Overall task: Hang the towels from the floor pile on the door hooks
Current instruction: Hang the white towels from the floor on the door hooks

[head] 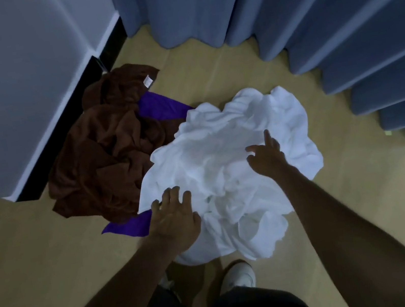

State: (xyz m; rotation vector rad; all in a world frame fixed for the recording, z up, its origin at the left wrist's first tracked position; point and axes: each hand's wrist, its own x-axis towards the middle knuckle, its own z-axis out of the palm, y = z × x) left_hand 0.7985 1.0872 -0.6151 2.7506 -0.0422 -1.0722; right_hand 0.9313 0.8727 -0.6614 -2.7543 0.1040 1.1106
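the curtain [304,2] hangs in blue folds along the far side and down my right, its hem just reaching the floor [24,250], which is pale tan. a grey wall [9,78] with a black skirting strip stands on my left. the pile of towels lies on the floor in front of me: the white towel [223,155] is crumpled on top toward my right, the brown towel [105,153] is bunched beside it against the wall, and the purple towel [161,106] pokes out from under both, at the far edge and again by my left wrist. my left hand [174,217] is over the near left edge of the white towel, fingers spread and relaxed, grasping nothing. my right hand [266,156] is over its middle, fingers loosely parted, also released. one white shoe [239,274] shows below the pile.
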